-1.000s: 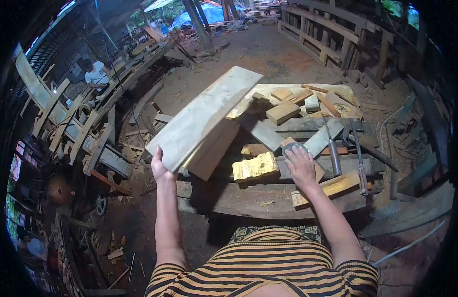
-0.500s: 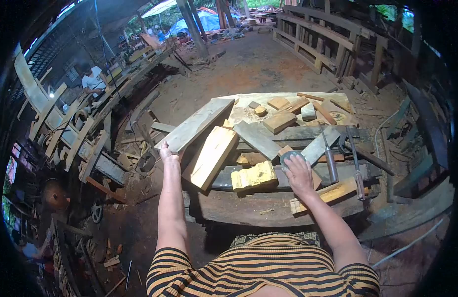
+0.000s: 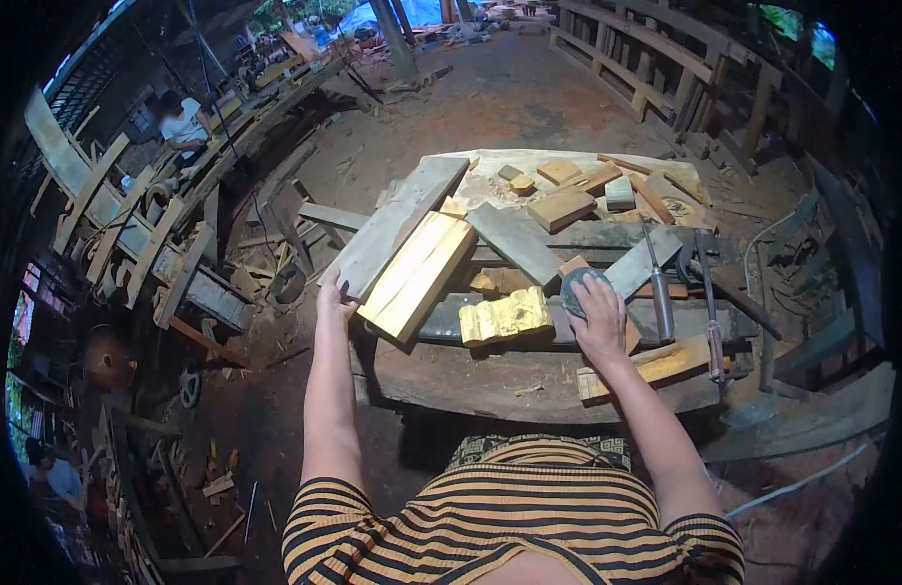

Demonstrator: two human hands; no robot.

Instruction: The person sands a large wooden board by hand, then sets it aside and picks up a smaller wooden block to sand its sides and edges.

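My left hand (image 3: 336, 297) grips the near end of a long grey plank (image 3: 400, 222). That plank lies along the left side of a thick pale timber block (image 3: 419, 275). My right hand (image 3: 599, 317) is over a dark round disc (image 3: 574, 284), its fingers curved across the top; the underside of the disc is hidden. Left of this hand sits a yellow carved wood block (image 3: 506, 318) with a wavy edge. To its right lie a wooden-handled chisel (image 3: 660, 297) and a second long tool (image 3: 712, 336). A light wood strip (image 3: 670, 367) lies below the hand.
Several wood offcuts (image 3: 563, 207) and a short grey board (image 3: 514, 244) cover the far half of the low bench (image 3: 441, 380). A person (image 3: 183, 125) sits at the far left by stacked timber. A wooden rack (image 3: 646, 58) stands at the back right.
The grey plank's near end has swung right with my left hand, bringing it alongside the pale timber block. My right hand stays on the disc. The view has tilted down slightly.
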